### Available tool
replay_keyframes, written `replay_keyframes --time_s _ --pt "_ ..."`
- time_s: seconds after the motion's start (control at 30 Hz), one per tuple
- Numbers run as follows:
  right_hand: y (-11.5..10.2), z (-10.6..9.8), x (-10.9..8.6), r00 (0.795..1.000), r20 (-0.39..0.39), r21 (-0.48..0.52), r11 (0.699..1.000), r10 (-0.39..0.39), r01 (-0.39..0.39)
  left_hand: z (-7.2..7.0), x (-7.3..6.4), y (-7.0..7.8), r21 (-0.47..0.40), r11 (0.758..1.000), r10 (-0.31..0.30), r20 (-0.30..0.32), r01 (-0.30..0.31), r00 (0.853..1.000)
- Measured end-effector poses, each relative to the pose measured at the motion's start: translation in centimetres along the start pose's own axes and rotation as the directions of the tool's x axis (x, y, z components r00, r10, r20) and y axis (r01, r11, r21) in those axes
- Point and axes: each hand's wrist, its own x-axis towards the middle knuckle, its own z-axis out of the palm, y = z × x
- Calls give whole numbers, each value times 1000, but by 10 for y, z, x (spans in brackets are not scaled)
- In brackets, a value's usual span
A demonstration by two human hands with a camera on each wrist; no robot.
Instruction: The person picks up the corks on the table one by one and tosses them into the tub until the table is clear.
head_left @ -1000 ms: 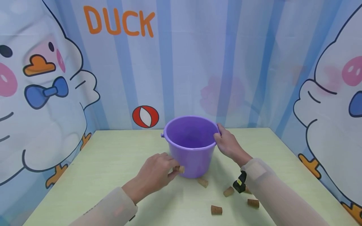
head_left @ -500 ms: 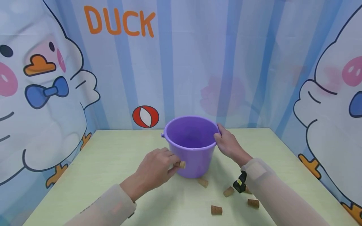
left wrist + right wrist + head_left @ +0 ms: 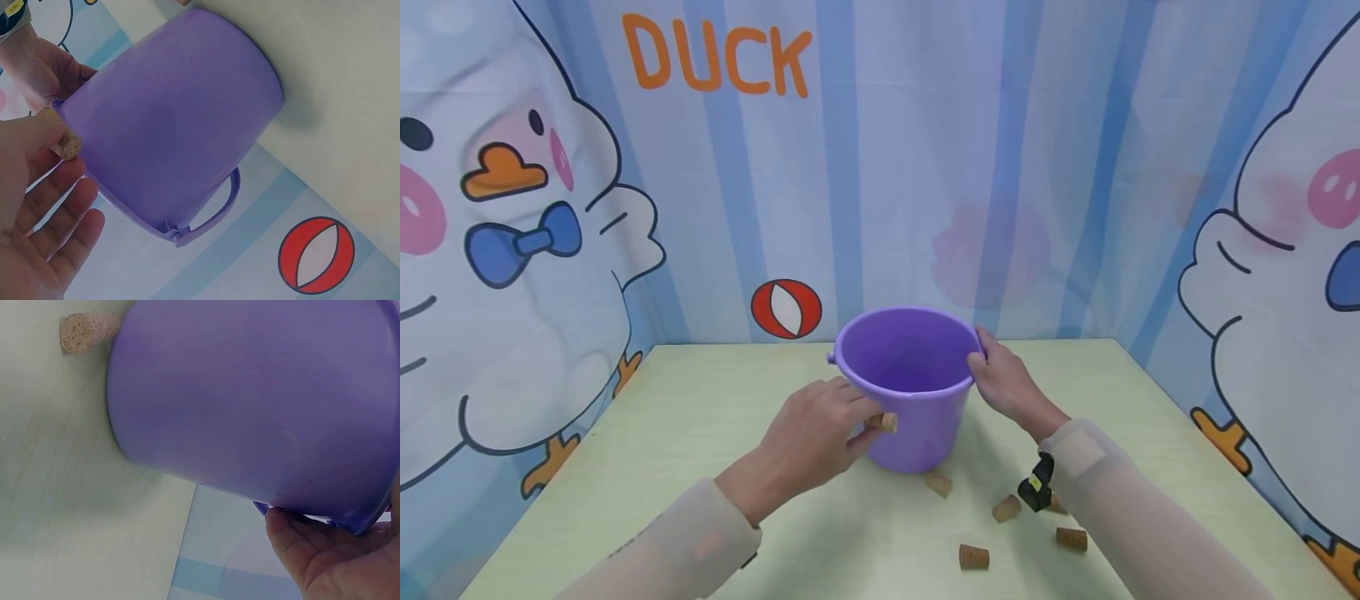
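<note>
A purple bucket stands upright on the table, its mouth facing up. My right hand grips its rim on the right side, and in the right wrist view the fingers lie by the handle joint. My left hand pinches a cork between thumb and fingertips, in front of the bucket's left side and a little below the rim. In the left wrist view the other fingers of that hand are spread. The bucket's bottom inside is hidden from the head view.
Several corks lie on the pale table: one cork right by the bucket's base, another cork nearer the front, and one partly hidden by the right wrist's black camera. A duck-print curtain hangs behind.
My left hand has risen a little along the bucket's front with the cork in its fingers. The right hand and the bucket have stayed in place.
</note>
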Motion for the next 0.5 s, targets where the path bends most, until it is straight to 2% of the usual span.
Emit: replay_keyframes --time_s 0.2,0.5 --pt "0 0 0 1000 4 1 1000 4 -4 -4 4 -2 0 1000 4 -21 -4 1000" --pt "0 0 0 1000 14 3 1000 14 -14 -8 12 -8 48 999 26 -74 -23 997"
